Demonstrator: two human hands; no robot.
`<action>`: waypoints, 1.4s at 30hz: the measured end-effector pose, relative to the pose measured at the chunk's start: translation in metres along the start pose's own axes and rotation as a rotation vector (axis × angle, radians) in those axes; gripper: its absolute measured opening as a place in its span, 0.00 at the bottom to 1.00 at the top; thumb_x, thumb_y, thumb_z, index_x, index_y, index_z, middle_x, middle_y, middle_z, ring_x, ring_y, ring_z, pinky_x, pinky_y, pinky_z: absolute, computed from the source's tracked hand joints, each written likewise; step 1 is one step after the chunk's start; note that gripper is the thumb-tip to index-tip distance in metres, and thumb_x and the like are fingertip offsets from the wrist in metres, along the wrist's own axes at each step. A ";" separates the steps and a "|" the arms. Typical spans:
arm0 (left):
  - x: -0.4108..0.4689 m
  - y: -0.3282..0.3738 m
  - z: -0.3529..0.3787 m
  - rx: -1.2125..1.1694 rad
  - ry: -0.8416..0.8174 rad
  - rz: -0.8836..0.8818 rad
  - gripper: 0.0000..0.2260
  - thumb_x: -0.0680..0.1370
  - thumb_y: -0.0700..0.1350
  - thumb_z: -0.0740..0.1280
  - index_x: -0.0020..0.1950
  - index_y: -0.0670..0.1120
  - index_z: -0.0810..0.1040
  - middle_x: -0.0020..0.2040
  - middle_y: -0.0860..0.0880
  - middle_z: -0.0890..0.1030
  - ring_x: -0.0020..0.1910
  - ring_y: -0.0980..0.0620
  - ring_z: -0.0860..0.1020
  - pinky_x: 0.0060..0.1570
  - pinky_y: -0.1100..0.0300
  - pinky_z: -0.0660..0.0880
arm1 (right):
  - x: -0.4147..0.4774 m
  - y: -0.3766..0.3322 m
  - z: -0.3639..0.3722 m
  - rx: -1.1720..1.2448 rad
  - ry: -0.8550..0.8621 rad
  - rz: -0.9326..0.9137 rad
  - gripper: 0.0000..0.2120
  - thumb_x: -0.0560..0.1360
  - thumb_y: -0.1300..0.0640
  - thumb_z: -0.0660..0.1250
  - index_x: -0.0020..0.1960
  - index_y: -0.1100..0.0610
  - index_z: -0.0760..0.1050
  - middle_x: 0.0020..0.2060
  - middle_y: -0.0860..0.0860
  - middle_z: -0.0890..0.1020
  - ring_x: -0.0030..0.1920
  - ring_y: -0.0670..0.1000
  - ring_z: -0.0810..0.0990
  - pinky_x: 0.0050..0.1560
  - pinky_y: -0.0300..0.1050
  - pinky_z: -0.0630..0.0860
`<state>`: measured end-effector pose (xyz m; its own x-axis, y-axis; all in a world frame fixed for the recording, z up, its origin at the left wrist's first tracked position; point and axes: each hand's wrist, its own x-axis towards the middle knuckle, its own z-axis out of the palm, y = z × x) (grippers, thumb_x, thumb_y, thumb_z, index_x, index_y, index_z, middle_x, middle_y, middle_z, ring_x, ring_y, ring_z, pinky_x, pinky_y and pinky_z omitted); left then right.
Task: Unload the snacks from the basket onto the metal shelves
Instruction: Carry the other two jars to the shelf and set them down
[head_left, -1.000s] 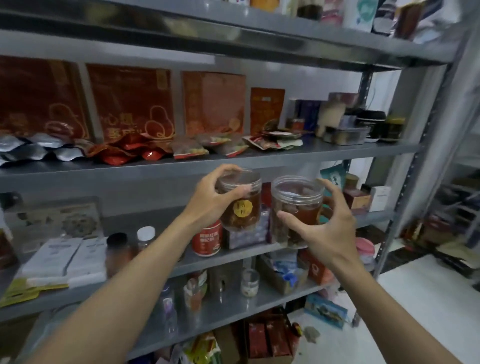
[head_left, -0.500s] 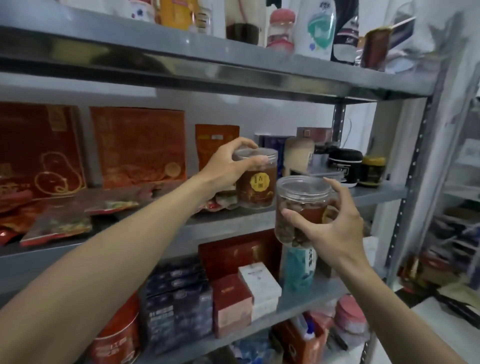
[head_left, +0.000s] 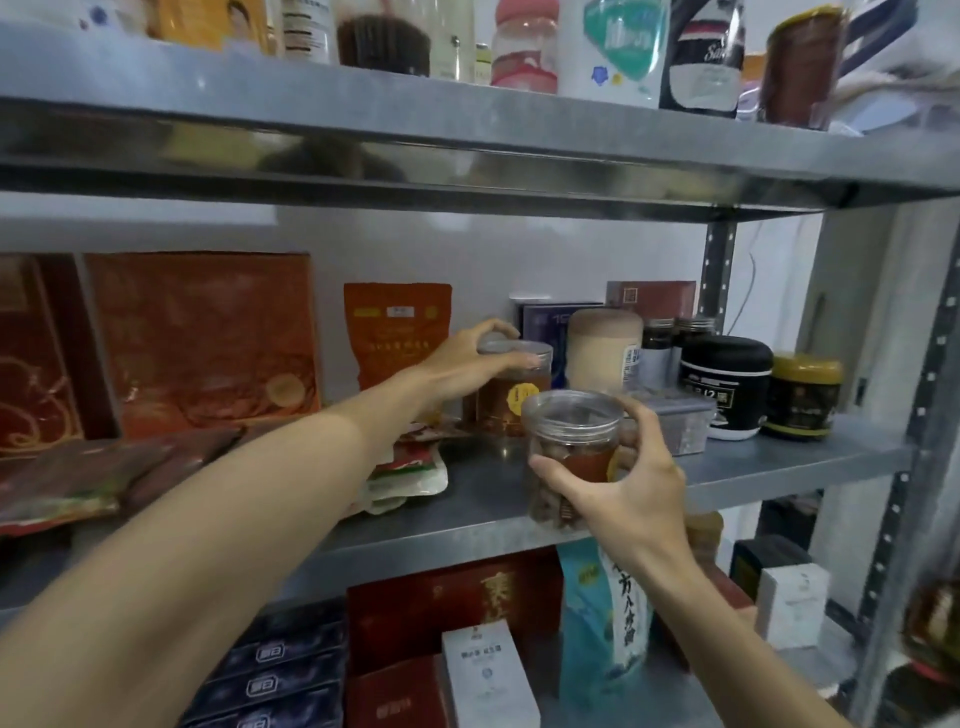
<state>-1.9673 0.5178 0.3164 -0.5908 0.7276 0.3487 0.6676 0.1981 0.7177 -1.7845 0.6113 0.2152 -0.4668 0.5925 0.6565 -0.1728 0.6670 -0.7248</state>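
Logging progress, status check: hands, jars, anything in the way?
Left hand grips labelled jar at middle shelf. Right hand holds second jar before shelf edge. Grey box, snack packets flank the gap.

Dim, soft indoor light is falling on the metal shelves (head_left: 769, 465), glinting dully along the underside of the upper shelf (head_left: 467, 156). Shadow is pooling beneath each level. Wide-angle distortion is bending the upright (head_left: 927, 415) at the right edge, where corners are blurring.

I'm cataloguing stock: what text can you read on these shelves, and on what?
"12": black jar.
"Sa", then cut off: black bag.
Too blurred to read: yellow jar label, orange pouch, teal pouch, blue boxes.
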 end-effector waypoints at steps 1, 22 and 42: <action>0.006 -0.002 0.002 0.008 -0.006 -0.002 0.21 0.75 0.58 0.70 0.65 0.55 0.72 0.59 0.52 0.71 0.60 0.51 0.70 0.54 0.55 0.70 | 0.004 0.004 0.003 0.008 -0.005 0.006 0.45 0.55 0.31 0.77 0.67 0.38 0.64 0.55 0.44 0.80 0.55 0.48 0.80 0.57 0.52 0.79; 0.052 -0.059 0.010 0.042 -0.086 0.030 0.13 0.74 0.60 0.69 0.57 0.59 0.75 0.69 0.50 0.71 0.68 0.47 0.69 0.65 0.49 0.69 | 0.037 0.033 0.053 -0.035 0.006 0.003 0.44 0.57 0.33 0.78 0.67 0.45 0.65 0.58 0.44 0.78 0.58 0.48 0.77 0.56 0.53 0.79; 0.058 -0.064 0.012 0.021 -0.131 -0.049 0.20 0.79 0.53 0.66 0.70 0.58 0.70 0.75 0.47 0.65 0.72 0.44 0.65 0.65 0.47 0.68 | 0.039 0.035 0.062 -0.063 -0.050 0.044 0.50 0.58 0.32 0.77 0.73 0.47 0.61 0.65 0.46 0.75 0.65 0.48 0.72 0.65 0.46 0.72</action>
<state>-2.0382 0.5551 0.2834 -0.5594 0.7960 0.2312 0.6497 0.2477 0.7187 -1.8631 0.6298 0.2027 -0.5155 0.5997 0.6120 -0.0971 0.6687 -0.7371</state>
